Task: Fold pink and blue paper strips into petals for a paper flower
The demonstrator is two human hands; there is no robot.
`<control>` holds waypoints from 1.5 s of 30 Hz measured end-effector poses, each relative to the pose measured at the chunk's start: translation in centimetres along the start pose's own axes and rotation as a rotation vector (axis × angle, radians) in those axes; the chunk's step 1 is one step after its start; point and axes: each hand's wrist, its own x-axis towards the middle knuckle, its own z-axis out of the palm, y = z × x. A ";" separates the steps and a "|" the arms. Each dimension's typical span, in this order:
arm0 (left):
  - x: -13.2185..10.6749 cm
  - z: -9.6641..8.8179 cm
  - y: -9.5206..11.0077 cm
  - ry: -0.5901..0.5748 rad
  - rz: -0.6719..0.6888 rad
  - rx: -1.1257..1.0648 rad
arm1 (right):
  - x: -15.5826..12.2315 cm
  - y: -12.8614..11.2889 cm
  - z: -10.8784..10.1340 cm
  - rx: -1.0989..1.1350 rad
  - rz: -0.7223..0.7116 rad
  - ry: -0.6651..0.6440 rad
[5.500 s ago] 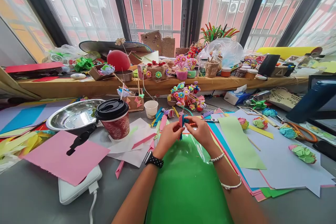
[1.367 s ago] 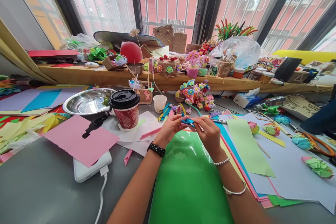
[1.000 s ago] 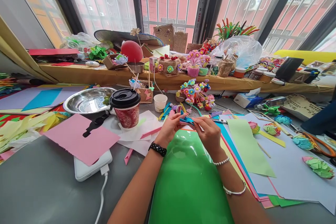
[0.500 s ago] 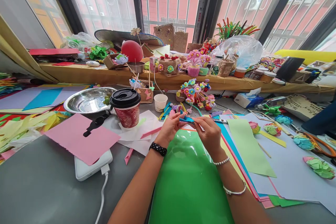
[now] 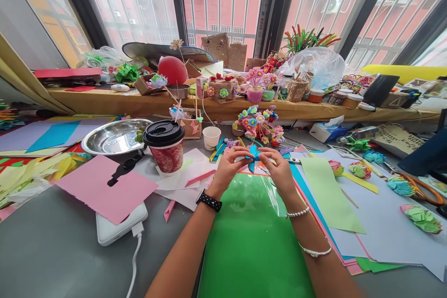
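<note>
A small folded blue paper piece (image 5: 253, 154) with pointed arms is held up between both hands, above the far end of a glossy green sheet (image 5: 258, 247). My left hand (image 5: 228, 167) pinches its left side between thumb and fingers. On its right side, my right hand (image 5: 277, 170) grips it with thumb and fingertips. Behind the hands lie blue and yellow paper strips (image 5: 218, 150). Part of a pair of scissors (image 5: 293, 160) shows just right of my right hand.
A lidded red cup (image 5: 164, 146), a steel bowl (image 5: 101, 137) and a white paper cup (image 5: 211, 138) stand to the left. Pink paper (image 5: 108, 186) covers part of a white power bank (image 5: 120, 223). Stacked coloured sheets (image 5: 380, 223) and crumpled paper flowers (image 5: 421, 219) lie right. Crafts line the sill.
The blue paper piece has turned to face me, showing its pointed arms more openly. Both hands have shifted around it, with the fingers more raised. The view has moved slightly.
</note>
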 end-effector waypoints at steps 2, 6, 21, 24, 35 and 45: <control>-0.1 0.1 -0.1 -0.060 -0.012 0.002 | 0.0 0.2 0.0 0.043 -0.009 0.004; -0.2 0.1 -0.3 -0.148 -0.178 -0.160 | 0.3 0.6 -0.4 -0.001 -0.075 0.057; 0.1 -1.0 -0.6 -0.401 -0.223 -0.305 | 0.2 -0.5 -0.8 -0.226 -0.237 -0.161; 0.0 -1.0 -0.3 -0.426 -0.252 -0.288 | 0.1 -0.5 -0.8 -0.218 -0.206 -0.160; 0.0 -1.1 -0.5 -0.360 -0.299 -0.192 | 0.6 0.5 -1.0 -0.160 -0.090 0.012; 0.6 -1.9 -1.2 0.175 -0.387 -0.085 | 1.6 3.5 -2.9 -0.437 0.073 0.139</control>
